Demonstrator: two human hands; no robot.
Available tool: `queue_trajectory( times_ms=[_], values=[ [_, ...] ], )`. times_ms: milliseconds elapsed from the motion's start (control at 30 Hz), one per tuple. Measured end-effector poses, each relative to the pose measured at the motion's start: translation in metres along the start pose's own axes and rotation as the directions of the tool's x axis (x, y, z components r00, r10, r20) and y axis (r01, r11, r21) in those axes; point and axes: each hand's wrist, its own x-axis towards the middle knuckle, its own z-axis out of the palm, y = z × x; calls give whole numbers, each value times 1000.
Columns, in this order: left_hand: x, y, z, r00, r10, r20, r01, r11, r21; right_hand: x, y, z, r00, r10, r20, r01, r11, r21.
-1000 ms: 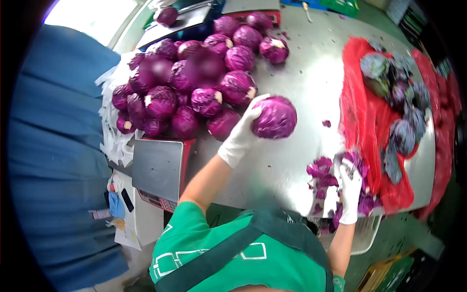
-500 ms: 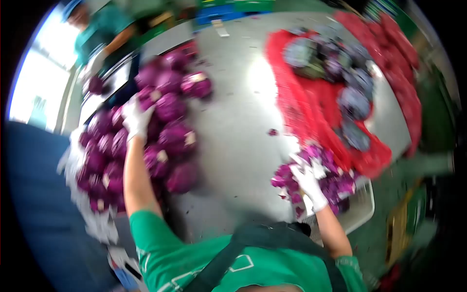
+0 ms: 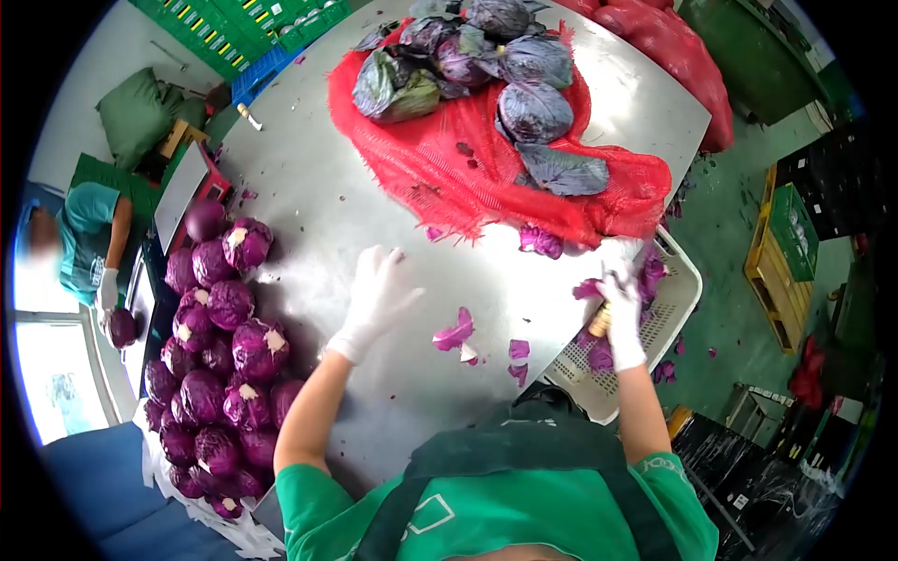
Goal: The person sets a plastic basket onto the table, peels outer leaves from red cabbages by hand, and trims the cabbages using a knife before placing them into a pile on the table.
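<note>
My left hand (image 3: 382, 294), in a white glove, hangs over the metal table (image 3: 313, 201) with its fingers apart and nothing in them. My gloved right hand (image 3: 622, 313) is closed round a wooden-handled tool (image 3: 601, 320) at the table's right edge; its far end is hidden. Below that hand is a white basket (image 3: 687, 290) with purple leaves. Loose leaf pieces (image 3: 456, 331) lie between my hands. Peeled purple cabbages (image 3: 201, 395) are heaped at the left. Unpeeled cabbages (image 3: 535, 112) rest on a red mesh bag (image 3: 421, 168) farther back.
At the left edge a co-worker (image 3: 89, 238) in a green shirt has a gloved hand on a cabbage (image 3: 121, 328). A scale (image 3: 182, 196) stands behind the heap. Full red sacks (image 3: 664, 51) lie at the back right. Green crates (image 3: 201, 33) are stacked beyond.
The view has turned right. My left hand has put its cabbage on the heap and come back empty over the table. My right hand has swept leaves toward the basket; fewer lie on the table.
</note>
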Motion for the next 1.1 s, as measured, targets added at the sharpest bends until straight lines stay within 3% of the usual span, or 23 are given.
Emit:
queue_trajectory(
  times_ms=[67, 133, 167, 200, 267, 333, 367, 400, 467, 533, 567, 600, 633, 700, 767, 800, 833, 867, 900, 967, 1000, 1067, 1100],
  values=[
    [42, 34, 9, 1000, 9, 30, -8, 999, -52, 4, -3, -53, 970, -136, -199, 56, 931, -361],
    [106, 53, 24, 945, 150, -292, -228, 940, -253, 8, 21, -97, 940, -225, -255, 88, 884, -459],
    [141, 73, 16, 944, 164, -286, -251, 919, -304, -3, 1, -89, 941, -141, -309, 64, 967, -246],
    [178, 94, 9, 942, 179, -283, -276, 894, -352, -3, 12, -94, 925, -262, -275, 126, 895, -427],
    [244, 127, 25, 963, 101, -248, -189, 912, -363, -18, -12, -49, 901, -371, -226, 242, 861, -447],
    [300, 144, 63, 876, 264, -405, -352, 922, -161, -42, -46, 6, 998, 60, -5, -60, 997, 55],
    [318, 151, 69, 864, 388, -320, -418, 908, -29, -50, -61, 35, 952, 199, 231, -252, 941, 228],
    [330, 156, 75, 842, 495, -217, -486, 869, 94, -58, -68, 56, 857, 148, 494, -199, 979, 53],
    [340, 149, 94, 857, 516, 11, -502, 828, 250, -72, -67, 95, 564, 324, 760, -541, 840, 43],
    [334, 135, 82, 835, 551, -4, -524, 796, 303, -73, -38, 103, 404, 362, 840, -337, 913, -231],
    [326, 128, 73, 851, 521, -62, -487, 829, 276, -66, -20, 96, 479, 239, 844, -144, 970, -193],
    [317, 115, 67, 844, 498, -200, -457, 862, 218, -62, -31, 88, 564, 350, 748, -439, 894, -88],
    [303, 101, 59, 873, 435, -223, -404, 899, 170, -50, -17, 67, 554, 590, 587, -566, 784, -254],
    [269, 74, 49, 923, 241, -299, -240, 970, 40, -34, -24, 49, 841, 326, 432, -358, 934, -9],
    [238, 48, 56, 918, 4, -398, -50, 993, -106, 1, -68, 49, 794, 316, 519, -350, 936, -33],
    [224, 41, 55, 921, -224, -318, 136, 951, -276, 18, -86, 61, 747, 250, 616, -326, 945, 12],
    [214, 35, 56, 882, -380, -279, 256, 883, -393, 35, -105, 81, 719, 205, 664, -226, 973, -56],
    [208, 29, 58, 824, -520, -226, 359, 786, -503, 57, -117, 105, 714, 47, 698, -43, 999, -23],
    [205, 21, 64, 808, -539, -237, 373, 781, -501, 79, -127, 131, 724, 24, 690, -43, 999, 10],
    [203, 3, 74, 748, -647, -148, 233, 465, -854, 134, -135, 193, 819, -49, 572, 122, 988, -90],
    [202, -3, 67, 741, -653, -159, 228, 466, -855, 162, -131, 222, 850, -90, 519, 187, 973, -137],
    [201, -6, 48, 766, -626, 146, 252, 82, -964, 206, -112, 268, 861, 70, 504, 44, 976, -211],
    [200, -2, 28, 716, -637, 285, 374, 6, -927, 214, -111, 285, 815, 148, 560, -9, 970, -244]
  ],
)
